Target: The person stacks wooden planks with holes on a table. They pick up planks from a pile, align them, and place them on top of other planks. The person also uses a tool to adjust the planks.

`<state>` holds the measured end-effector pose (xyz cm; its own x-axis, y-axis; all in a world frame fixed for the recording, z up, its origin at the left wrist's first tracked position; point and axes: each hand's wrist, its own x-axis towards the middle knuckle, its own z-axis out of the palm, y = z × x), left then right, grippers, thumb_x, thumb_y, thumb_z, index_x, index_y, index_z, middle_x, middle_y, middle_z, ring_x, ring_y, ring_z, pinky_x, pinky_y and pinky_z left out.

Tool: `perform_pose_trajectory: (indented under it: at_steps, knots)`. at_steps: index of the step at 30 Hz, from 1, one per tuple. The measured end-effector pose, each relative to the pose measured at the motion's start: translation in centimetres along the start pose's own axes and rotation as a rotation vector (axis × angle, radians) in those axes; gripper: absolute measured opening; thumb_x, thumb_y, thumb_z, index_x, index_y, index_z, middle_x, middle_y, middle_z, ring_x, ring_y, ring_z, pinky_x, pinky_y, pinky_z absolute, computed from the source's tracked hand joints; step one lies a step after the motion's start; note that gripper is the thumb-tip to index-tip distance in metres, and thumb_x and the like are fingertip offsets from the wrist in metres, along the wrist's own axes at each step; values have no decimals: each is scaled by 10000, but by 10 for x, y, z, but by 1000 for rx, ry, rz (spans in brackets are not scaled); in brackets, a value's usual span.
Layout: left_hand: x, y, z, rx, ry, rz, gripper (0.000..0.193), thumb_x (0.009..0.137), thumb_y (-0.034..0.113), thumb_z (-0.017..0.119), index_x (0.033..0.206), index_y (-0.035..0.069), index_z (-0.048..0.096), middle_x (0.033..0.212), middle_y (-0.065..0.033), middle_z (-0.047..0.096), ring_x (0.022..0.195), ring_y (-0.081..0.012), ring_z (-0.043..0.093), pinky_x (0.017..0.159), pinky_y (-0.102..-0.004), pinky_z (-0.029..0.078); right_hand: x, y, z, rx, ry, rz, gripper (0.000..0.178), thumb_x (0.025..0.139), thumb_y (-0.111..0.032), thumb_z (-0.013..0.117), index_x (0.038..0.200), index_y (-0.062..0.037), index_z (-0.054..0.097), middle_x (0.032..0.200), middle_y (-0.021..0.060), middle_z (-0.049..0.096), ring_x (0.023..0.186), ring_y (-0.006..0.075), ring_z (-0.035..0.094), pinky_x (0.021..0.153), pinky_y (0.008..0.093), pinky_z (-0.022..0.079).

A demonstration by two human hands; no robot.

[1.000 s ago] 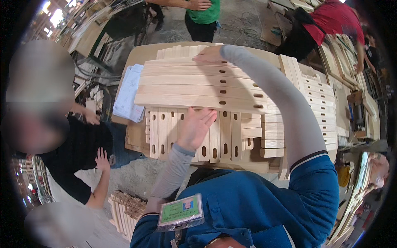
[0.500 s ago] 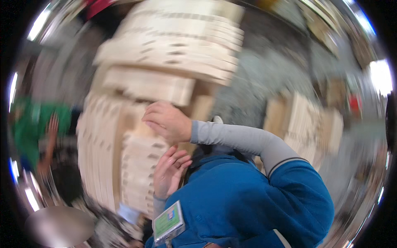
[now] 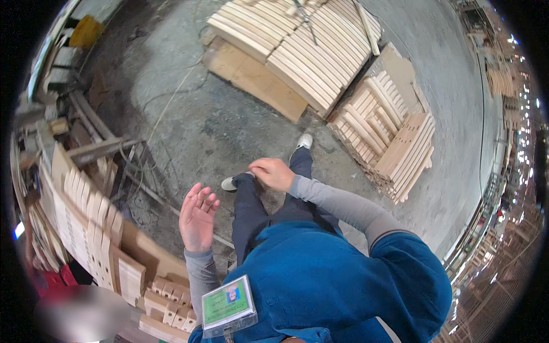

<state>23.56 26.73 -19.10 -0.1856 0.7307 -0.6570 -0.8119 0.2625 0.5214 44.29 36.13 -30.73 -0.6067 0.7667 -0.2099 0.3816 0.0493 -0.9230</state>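
Observation:
My left hand (image 3: 197, 221) is raised at the left of my body, palm showing. Its fingers are slightly bent and apart, and nothing lies in it. In front of my legs hangs my right hand (image 3: 273, 173), back upward with the fingers loosely bent; no object shows in it. Neither hand touches anything. Nearest the left hand, at the lower left, stand stacked pale wooden parts (image 3: 130, 275) with holes. Ahead on the floor is a wide stack of pale wooden slats (image 3: 320, 60), with a dark tool (image 3: 306, 23) on top.
A second pile of wooden pieces (image 3: 407, 143) stands to the right of the slats. Brown cardboard (image 3: 254, 80) lies under the slat stack's near side. A metal frame (image 3: 106, 146) and thin cables (image 3: 171, 106) are on the left. My shoes (image 3: 305, 140) rest on grey concrete.
My view has swung away from the wooden stack that was close before my hands, which is now at lower left. The hands have moved farther apart. The person in green is out of sight.

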Motion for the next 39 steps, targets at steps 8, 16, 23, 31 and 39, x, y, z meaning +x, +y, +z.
perform_pose_trajectory:
  at_steps: [8,16,23,31,39]
  knots:
    - [204,-206,79,67,69,-225,375,896,224,452,1199,5,427,1120,-115,505,1003,-243,513,882,-377,422,-17,276,-157,706,486,919,216,868,-136,467,988,6,577,848,105,618,750,188,606,663,292,497]
    - [457,-402,78,160,174,-374,817,831,490,504,1373,32,101,1386,-165,155,1203,-341,329,1005,-445,287,20,535,-200,1351,1167,1012,342,870,-191,439,1171,-28,440,1128,128,523,986,228,517,803,371,441]
    - [611,-472,97,373,51,-312,833,770,373,658,1383,151,138,1398,-136,177,1268,-317,244,989,-499,268,73,669,-162,1269,1070,642,392,897,-337,381,1192,-87,443,1210,120,488,1118,281,459,928,444,388]
    - [643,-489,96,615,-202,-305,575,823,345,597,1285,132,327,1248,-62,401,1149,-225,394,929,-430,364,77,718,-136,1844,1164,544,416,858,-348,467,1142,-44,481,1095,152,558,939,281,571,772,420,491]
    - [623,-463,47,45,-28,-344,735,814,623,410,1308,92,288,1307,-90,349,1215,-250,331,977,-422,336,66,675,-74,1908,897,1060,234,770,-166,584,965,-56,517,851,86,556,754,232,572,688,354,490]
